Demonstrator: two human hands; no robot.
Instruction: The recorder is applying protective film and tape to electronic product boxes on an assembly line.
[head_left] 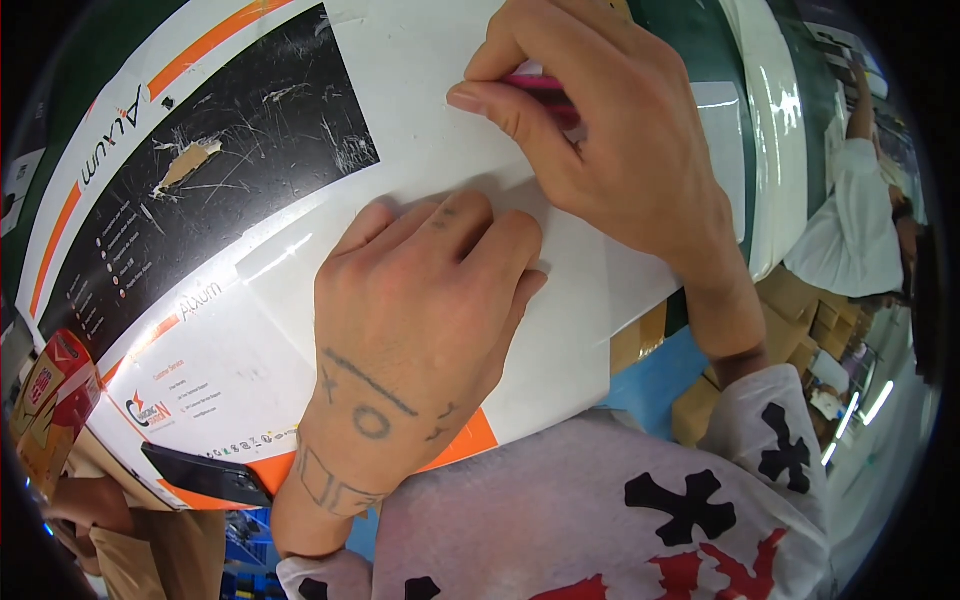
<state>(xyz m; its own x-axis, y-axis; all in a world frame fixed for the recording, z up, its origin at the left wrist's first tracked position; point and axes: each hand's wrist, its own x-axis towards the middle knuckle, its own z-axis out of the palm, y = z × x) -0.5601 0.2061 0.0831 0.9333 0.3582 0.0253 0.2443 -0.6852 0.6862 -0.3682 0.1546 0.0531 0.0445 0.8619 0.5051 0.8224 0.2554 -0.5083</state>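
My right hand (620, 130) is closed around a slim pink and dark tool (545, 85), whose kind I cannot make out; its working end is hidden. Thumb and index finger meet near its left end, just above a white sheet (415, 90). Nearer to me, my left hand (420, 290) rests back-up on a thin, clear-looking sheet (275, 285), fingers curled under with their tips hidden. Beneath lie large white printed panels (230, 340) with orange stripes and a scratched, torn black area (240, 130).
A black phone (205, 472) lies at the near left edge, beside a red and yellow carton (60, 390). Glossy white material (770, 110) runs along the right over a green surface (690, 30). Cardboard boxes (790, 300) and another person in white (850, 225) are farther right.
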